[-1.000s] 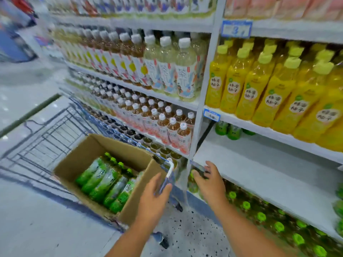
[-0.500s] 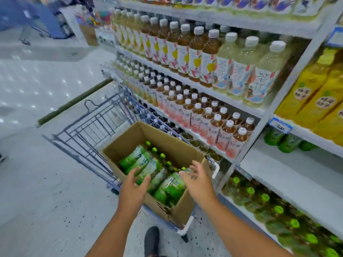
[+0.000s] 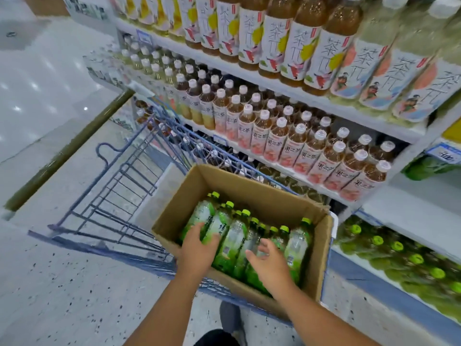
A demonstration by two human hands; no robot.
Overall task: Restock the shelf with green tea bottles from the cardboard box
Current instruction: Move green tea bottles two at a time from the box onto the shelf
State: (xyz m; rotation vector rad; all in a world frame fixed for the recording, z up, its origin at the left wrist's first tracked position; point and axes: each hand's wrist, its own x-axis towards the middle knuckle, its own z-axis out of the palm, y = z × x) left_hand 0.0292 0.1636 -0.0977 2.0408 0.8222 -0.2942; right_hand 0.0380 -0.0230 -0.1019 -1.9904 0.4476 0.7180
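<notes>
Both hands are down in the cardboard box (image 3: pixel 316 248), which sits in the blue cart (image 3: pixel 119 186) just beside the shelf (image 3: pixel 411 213). The green tea bottles (image 3: pixel 234 236) lie packed side by side in the box. The left hand (image 3: pixel 199 248) rests on the bottles at the box's near-left corner, its fingers curling over one without a closed hold. The right hand (image 3: pixel 268 260) hovers over the middle bottles, fingers spread and holding nothing. This looks like the picking step: next, each hand should close round a bottle, lift it clear of the box and carry it to the shelf's bare level.
</notes>
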